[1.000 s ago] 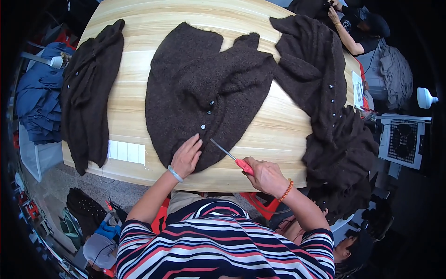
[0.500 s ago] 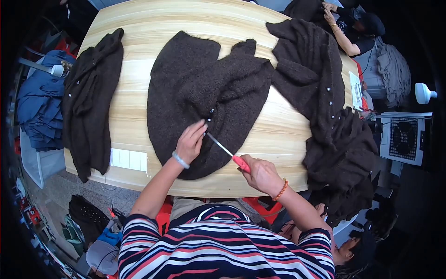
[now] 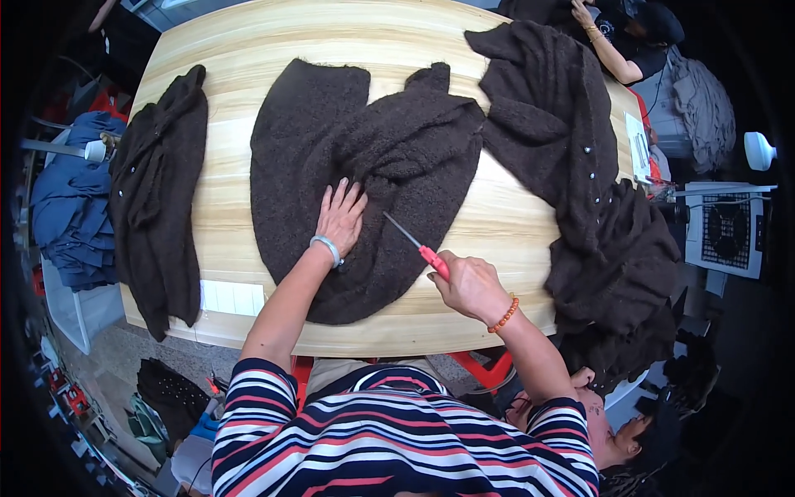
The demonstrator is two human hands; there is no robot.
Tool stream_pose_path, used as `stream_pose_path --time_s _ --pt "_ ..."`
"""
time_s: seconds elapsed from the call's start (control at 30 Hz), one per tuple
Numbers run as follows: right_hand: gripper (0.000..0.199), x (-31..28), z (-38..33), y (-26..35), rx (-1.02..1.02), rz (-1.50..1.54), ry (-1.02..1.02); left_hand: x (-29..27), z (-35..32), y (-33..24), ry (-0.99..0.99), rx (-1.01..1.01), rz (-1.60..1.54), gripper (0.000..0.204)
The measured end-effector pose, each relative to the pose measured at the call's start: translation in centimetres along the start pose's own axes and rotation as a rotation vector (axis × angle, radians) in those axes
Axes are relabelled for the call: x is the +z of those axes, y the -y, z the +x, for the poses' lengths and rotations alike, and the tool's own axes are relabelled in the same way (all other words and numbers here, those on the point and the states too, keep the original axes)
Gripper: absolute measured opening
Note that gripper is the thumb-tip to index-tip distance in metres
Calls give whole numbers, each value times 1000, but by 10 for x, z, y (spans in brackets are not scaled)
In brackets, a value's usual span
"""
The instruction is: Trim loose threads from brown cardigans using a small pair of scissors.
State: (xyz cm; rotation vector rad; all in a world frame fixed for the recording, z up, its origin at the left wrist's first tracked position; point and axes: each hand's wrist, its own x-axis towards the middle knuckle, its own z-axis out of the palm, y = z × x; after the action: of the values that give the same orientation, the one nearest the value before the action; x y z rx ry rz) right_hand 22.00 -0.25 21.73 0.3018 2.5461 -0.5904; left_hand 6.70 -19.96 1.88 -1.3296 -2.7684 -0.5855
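Observation:
A dark brown knit garment (image 3: 290, 141) lies bunched on the wooden table in front of me. My left hand (image 3: 340, 220) rests flat on its middle, fingers spread. In my right hand (image 3: 474, 286) is a screwdriver (image 3: 431, 259) with a red handle and a thin metal shaft. The shaft points up and left over the garment, its tip a little right of my left fingers; whether it touches the knit I cannot tell. No shiny buttons show on this garment now.
Another brown garment (image 3: 157, 199) lies at the left, beside a paper strip (image 3: 232, 296). More buttoned brown knits (image 3: 571, 124) pile up at the right. Blue clothes (image 3: 74, 215) hang past the left edge. Other people sit at the far right and near right.
My left hand has gone from pinching near two shiny buttons to lying flat higher up, and those buttons no longer show. The screwdriver's tip has shifted slightly up and right.

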Motion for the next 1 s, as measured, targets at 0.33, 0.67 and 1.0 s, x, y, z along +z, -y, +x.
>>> stream_pose_path --time_s 0.33,0.67,1.0 --pt "27 3 8 6 21 64 -12 -4 33 -3 -208 -76 -272 50" --pt "29 17 43 -13 -35 279 -74 -42 -11 6 95 -1 -272 68" --pt "40 55 71 -64 84 345 -221 -66 -24 161 -16 -306 279 47"
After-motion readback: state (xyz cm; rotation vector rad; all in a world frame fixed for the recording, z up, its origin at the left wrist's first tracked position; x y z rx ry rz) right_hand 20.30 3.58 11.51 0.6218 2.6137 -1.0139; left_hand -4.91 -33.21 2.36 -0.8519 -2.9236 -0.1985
